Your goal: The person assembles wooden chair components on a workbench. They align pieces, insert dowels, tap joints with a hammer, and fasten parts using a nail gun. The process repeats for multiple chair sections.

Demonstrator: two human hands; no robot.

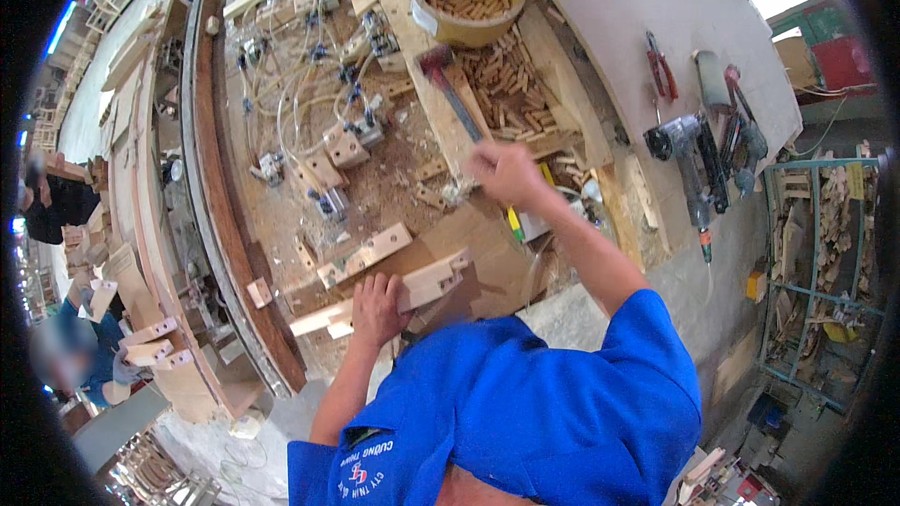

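Observation:
My right hand, slightly blurred, is closed around the handle of a mallet. Its dark reddish head points away from me, and a yellow-green part shows below the hand, seemingly the handle's end. With my left hand I grip a pale wooden bar close to my body; holes show near its right end. Part of the bar is hidden under the fingers. Just beyond it lies another wooden piece with holes, on the brownish work surface.
A yellow tub of wooden dowels stands at the far side, with loose dowels beside it. Clamps and clear tubes cover the left bench. Red-handled pliers and a nail gun lie right. Other people work at left.

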